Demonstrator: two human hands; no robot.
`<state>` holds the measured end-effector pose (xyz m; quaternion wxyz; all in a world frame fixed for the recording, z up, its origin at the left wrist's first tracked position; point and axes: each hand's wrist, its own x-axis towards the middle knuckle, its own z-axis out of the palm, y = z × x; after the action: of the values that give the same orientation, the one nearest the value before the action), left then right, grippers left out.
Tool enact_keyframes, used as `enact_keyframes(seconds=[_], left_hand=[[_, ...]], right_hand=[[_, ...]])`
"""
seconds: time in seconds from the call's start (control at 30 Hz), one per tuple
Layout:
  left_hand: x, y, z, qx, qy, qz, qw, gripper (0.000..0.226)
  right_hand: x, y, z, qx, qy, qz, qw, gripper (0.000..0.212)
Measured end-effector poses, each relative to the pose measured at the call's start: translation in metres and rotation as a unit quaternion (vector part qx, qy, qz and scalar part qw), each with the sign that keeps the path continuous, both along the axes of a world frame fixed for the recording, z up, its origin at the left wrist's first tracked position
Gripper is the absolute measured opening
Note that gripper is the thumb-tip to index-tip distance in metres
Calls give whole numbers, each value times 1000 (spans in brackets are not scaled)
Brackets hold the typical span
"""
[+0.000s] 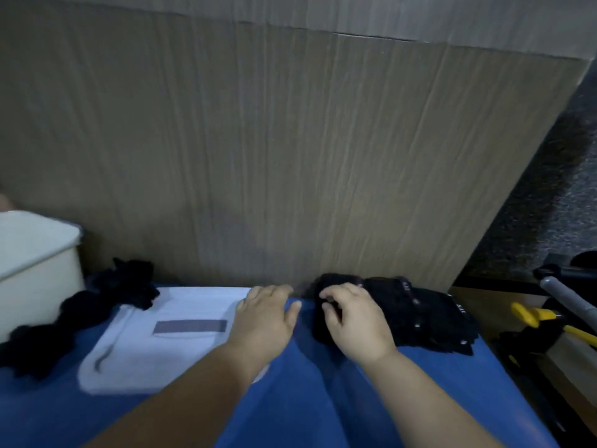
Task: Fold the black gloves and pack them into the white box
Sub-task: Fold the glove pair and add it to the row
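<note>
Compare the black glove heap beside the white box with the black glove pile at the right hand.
The crumpled heap of black fabric gloves sprawls loose and untouched next to the white plastic box; the layered pile of black fabric gloves lies flatter, overlapped, and the right hand grips its left end. Both rest on the blue table.

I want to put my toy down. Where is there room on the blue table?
Bare table lies between the forearms and near-left, in front of the white sheet. Crowded at the back: loose gloves by the box, stacked gloves under the right hand.
</note>
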<state>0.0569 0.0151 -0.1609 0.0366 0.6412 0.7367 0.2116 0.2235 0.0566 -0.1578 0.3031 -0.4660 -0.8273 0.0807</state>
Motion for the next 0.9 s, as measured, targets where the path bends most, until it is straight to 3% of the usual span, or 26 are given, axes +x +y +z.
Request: enact_keyframes(seconds=[0.13,0.27,0.4,0.67,0.9], left_hand=[[-66,-46,-18,3,-30,94,995,41],[-130,-85,-34,64,-46,166,983,58],[-179,-101,-32,25,-76,237,968,40],[-232,-90,-38,31,-124,233,964,51],[-245,-76,-36,39,-209,202,956,59]], right_hand=[[-67,-21,-16,-106,6,72,992,23],[-135,-37,-27,-186,-4,105,977,28],[-191,-46,-32,-234,-1,141,962,33],[-281,-35,-28,-237,26,140,961,48],[-325,-15,-33,-330,60,130,933,62]])
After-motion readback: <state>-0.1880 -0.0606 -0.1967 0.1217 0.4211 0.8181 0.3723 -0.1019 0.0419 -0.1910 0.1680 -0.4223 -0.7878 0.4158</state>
